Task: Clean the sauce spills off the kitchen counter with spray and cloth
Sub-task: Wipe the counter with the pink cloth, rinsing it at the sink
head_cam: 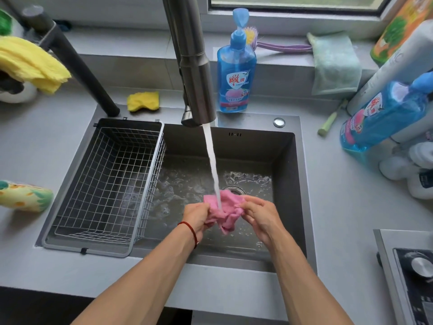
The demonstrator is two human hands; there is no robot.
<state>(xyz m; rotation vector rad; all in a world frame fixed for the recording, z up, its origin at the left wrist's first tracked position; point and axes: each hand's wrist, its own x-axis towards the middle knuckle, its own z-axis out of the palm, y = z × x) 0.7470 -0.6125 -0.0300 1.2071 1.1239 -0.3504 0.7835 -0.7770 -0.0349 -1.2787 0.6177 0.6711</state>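
Pink cloth [223, 211] bunched in both hands, left hand [195, 218] and right hand [261, 218] pinching it under the tap stream [212, 163]; 1 loose pinch and it'll probably drop into the sink [284, 174].

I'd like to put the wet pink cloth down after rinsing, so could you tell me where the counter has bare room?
Bare counter lies right of the sink, between the blue bottle and the stove. Another patch lies left of the wire basket, between the yellow cloth and the patterned item. The right back corner is crowded with bottles.

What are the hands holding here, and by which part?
Both hold the pink cloth under the tap stream: left hand grips its left edge, right hand pinches its right edge.
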